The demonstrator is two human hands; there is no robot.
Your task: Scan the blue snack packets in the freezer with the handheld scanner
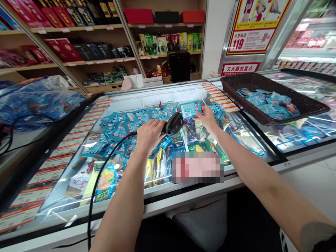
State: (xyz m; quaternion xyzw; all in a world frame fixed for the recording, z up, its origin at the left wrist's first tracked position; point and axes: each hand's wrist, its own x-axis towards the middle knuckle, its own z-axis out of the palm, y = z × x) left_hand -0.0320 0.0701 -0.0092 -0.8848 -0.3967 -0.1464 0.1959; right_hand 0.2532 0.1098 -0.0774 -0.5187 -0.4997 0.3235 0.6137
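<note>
A: What's my left hand [148, 134] doing?
B: Gripping the glossy black scanner [173, 123]. My right hand [208, 119] pinches a flat teal packet [190, 109] above the glass surface [244, 138].

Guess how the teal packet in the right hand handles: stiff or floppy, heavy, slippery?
The teal packet probably flexes some: it looks like a thin, flat sachet. Likely light: the right hand pinches it by one edge and it stays level. Its glossy film may be slippery.
</note>
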